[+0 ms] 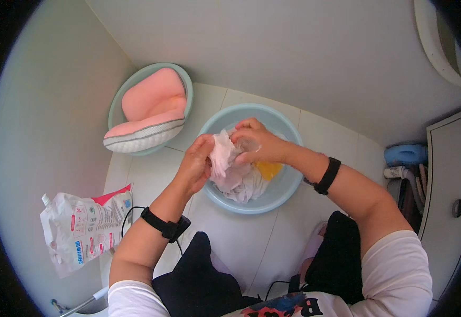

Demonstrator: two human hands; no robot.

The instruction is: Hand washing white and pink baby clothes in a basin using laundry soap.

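A light blue plastic basin stands on the tiled floor before me. Over it, my left hand grips the left side of a bunched, pale pink cloth. My right hand is at the cloth's right side, fingers curled, with something whitish and sheer, perhaps suds or thin fabric, by its palm; whether it grips the cloth I cannot tell. Beneath my hands more whitish cloth lies crumpled in the basin. Something yellow is beside it, partly hidden under my right hand.
A second basin at the upper left holds a pink and white pillow. A white spouted pouch bearing print is at the left wall. At the right stand a cabinet and a blue plastic item. Walls bound the left and far sides.
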